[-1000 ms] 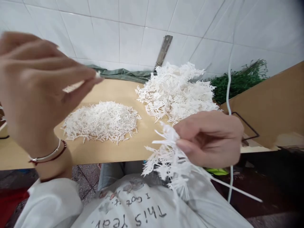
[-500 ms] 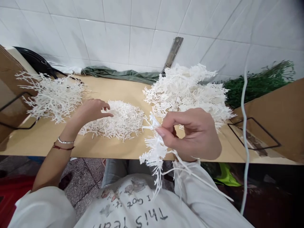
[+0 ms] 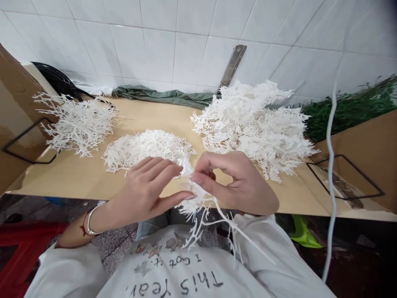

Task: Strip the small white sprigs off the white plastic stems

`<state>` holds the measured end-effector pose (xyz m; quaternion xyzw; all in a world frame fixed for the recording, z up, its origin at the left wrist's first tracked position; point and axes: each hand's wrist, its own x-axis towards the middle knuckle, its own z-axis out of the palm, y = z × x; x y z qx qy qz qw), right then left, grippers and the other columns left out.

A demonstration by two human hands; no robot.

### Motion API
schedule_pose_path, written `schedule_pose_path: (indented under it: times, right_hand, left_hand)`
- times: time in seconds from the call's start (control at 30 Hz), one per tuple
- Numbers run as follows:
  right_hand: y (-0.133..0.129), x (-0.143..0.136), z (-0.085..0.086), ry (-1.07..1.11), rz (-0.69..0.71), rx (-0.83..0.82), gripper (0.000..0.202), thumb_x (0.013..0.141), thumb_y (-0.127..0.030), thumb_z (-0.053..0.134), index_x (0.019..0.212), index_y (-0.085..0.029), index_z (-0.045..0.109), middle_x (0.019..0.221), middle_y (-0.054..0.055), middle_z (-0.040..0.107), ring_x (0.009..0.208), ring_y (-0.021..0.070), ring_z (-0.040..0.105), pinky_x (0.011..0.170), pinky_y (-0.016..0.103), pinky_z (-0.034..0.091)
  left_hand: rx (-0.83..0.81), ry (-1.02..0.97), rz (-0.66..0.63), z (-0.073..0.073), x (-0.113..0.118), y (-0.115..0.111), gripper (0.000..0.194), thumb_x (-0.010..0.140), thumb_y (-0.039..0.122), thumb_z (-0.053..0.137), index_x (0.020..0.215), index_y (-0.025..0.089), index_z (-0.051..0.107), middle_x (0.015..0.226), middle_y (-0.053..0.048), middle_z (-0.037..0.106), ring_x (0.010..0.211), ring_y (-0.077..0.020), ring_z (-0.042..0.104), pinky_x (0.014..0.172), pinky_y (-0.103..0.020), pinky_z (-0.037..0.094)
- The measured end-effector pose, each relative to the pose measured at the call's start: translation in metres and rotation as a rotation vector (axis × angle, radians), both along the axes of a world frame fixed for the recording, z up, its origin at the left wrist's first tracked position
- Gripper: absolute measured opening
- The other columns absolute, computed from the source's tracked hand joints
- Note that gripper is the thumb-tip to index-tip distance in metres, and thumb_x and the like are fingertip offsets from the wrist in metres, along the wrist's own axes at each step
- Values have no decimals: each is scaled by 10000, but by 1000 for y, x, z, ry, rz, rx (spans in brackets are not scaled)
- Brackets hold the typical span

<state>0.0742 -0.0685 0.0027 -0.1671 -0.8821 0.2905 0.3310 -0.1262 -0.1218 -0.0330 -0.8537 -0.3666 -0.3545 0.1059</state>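
Note:
My right hand pinches a white branching plastic sprig above the table's front edge, its stems hanging down toward my shirt. Close beside it on the left, my left hand has its thumb and fingers apart around the sprig's near side; whether it touches the sprig is hard to tell. Behind my hands lies a low heap of small white pieces. A bigger, fluffier pile of white sprigs is at the right, and a looser white bunch at the left.
Green foliage lies at the far right behind cardboard. A white cable hangs down on the right. Black wire handles show at both ends. Along the tiled wall are a green cloth and a metal bracket.
My left hand has moved right and toward me, from the small-piece heap to the sprig. My right hand still holds the sprig, now slightly further left. The view has shifted a little.

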Motion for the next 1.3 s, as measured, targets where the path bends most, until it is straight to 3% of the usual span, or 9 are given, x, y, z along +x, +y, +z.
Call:
schedule_pose_path:
  times: [0.17, 0.37, 0.5, 0.6, 0.7, 0.9, 1.07, 1.2, 1.3]
  right_hand:
    - [-7, 10, -18, -187, 57, -217, 195, 923, -285, 520, 768, -175, 476, 651, -40, 485, 579, 57, 446, 537, 174, 382]
    - [-15, 28, -41, -296, 173, -496, 195, 932, -355, 501, 1007, -175, 504, 811, -8, 523, 678, 75, 484, 612, 194, 424]
    - [-24, 35, -68, -165, 242, -818, 303, 930, -342, 508, 1185, -186, 454, 841, -3, 534, 617, 57, 477, 550, 175, 434]
    - [-29, 36, -95, 53, 254, -1017, 277, 912, -351, 546, 1120, -183, 478, 756, -32, 499, 506, 33, 401, 434, 137, 371]
    - [-33, 31, -120, 212, 205, -1008, 232, 870, -339, 612, 980, -159, 513, 710, -33, 491, 538, 42, 417, 447, 134, 333]
    - [-38, 15, -153, 228, 219, -1078, 351, 817, -471, 621, 814, -151, 476, 644, -48, 441, 523, 45, 343, 480, 173, 278]
    - [-30, 24, -158, 45, 251, -1041, 341, 799, -405, 653, 674, -152, 460, 579, -63, 346, 524, 50, 272, 471, 196, 208]
    - [-26, 25, -157, -6, 264, -901, 410, 874, -360, 568, 571, -160, 379, 548, -62, 269, 501, 46, 215, 468, 221, 166]
    - [-33, 13, -160, 108, 258, -977, 471, 896, -422, 520, 525, -164, 385, 475, -68, 277, 429, 40, 211, 429, 225, 168]
  left_hand:
    - [-203, 70, -148, -11, 6, -6, 282, 988, 212, 347, 712, 187, 399, 600, 12, 474, 547, -126, 399, 555, -248, 362]
    - [-330, 34, -311, -25, 16, -15, 244, 959, 175, 372, 729, 175, 454, 636, 1, 504, 563, -122, 405, 559, -244, 377]
    - [-390, -105, -342, -46, 21, -17, 165, 898, 144, 445, 750, 169, 512, 629, 0, 504, 575, -123, 410, 553, -250, 368]
    - [-371, -307, -291, -69, 28, -20, 88, 877, 124, 505, 869, 158, 585, 691, -17, 567, 605, -120, 449, 579, -254, 377]
    - [-438, -556, -233, -92, 39, -25, 107, 886, 128, 517, 907, 180, 607, 730, -14, 584, 641, -118, 495, 601, -252, 382]
    - [-943, -812, -166, -123, 45, -34, 295, 948, 323, 451, 692, 181, 486, 619, 9, 468, 568, -121, 419, 563, -262, 324]
    - [-1350, -1082, -281, -135, 48, -39, 394, 912, 410, 524, 618, 158, 445, 526, 34, 395, 495, -84, 318, 513, -235, 258]
    - [-1455, -1263, -366, -143, 53, -37, 496, 841, 513, 565, 555, 174, 342, 438, 79, 234, 376, -43, 163, 404, -203, 180]
    - [-1497, -1380, -426, -146, 56, -35, 606, 729, 602, 615, 493, 188, 241, 357, 106, 120, 290, -24, 81, 322, -187, 134]
